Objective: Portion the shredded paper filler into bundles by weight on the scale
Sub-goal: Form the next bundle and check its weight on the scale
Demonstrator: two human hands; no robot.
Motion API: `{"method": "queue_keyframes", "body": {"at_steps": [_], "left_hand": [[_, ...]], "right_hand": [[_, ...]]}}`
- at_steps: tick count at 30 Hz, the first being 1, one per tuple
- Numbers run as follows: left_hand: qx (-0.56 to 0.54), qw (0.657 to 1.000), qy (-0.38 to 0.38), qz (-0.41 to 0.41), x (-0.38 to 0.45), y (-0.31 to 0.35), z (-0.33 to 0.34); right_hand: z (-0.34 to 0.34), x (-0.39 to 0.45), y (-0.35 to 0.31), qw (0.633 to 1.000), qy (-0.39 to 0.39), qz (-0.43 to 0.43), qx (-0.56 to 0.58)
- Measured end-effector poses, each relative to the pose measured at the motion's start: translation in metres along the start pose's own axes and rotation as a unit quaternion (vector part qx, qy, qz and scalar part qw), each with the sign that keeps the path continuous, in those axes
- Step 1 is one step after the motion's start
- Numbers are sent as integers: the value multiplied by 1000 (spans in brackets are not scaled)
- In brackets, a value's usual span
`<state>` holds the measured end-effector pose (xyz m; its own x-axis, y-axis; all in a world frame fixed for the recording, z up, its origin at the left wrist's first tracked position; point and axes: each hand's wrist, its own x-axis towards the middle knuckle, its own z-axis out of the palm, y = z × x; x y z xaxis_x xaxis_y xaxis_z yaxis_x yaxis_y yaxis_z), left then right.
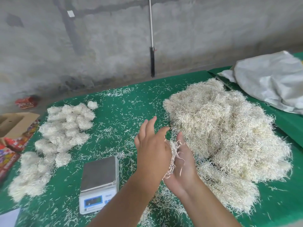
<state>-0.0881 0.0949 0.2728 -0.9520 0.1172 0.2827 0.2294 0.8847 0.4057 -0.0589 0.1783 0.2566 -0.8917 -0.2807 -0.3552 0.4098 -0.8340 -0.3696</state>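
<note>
A big loose heap of shredded paper filler (229, 133) lies on the right of the green table (118, 112). Several rolled white bundles (65, 128) are piled on the left. A small digital scale (99, 181) with a bare steel pan stands at the front centre. My left hand (152, 145) and my right hand (183, 163) are held palm to palm just left of the heap, with a small wad of filler (174, 154) pressed between them. The fingers of both hands are straight.
Loose shreds are scattered all over the green table. A grey-white sack (270, 81) lies at the back right. A cardboard piece (14, 123) and colourful wrappers (9, 153) sit off the table's left edge. A concrete wall stands behind.
</note>
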Motion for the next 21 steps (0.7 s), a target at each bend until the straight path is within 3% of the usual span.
{"method": "queue_keyframes", "body": {"at_steps": [8, 10, 13, 16, 19, 21], "left_hand": [[51, 998, -30, -12, -9, 9, 15], [-13, 998, -52, -17, -15, 5, 11], [-202, 971, -126, -23, -24, 5, -11], [-210, 972, -92, 43, -39, 6, -27], [-105, 977, -67, 173, -52, -1, -21], [-27, 974, -78, 210, -53, -5, -9]], "right_hand": [[-11, 7, 13, 999, 35, -22, -2], [-21, 15, 12, 999, 48, -21, 6], [-33, 27, -1, 995, 92, -31, -2], [-40, 30, -11, 993, 117, -21, -6], [-45, 30, -2, 993, 104, -50, -18], [-37, 28, 6, 995, 84, -43, -20]]}}
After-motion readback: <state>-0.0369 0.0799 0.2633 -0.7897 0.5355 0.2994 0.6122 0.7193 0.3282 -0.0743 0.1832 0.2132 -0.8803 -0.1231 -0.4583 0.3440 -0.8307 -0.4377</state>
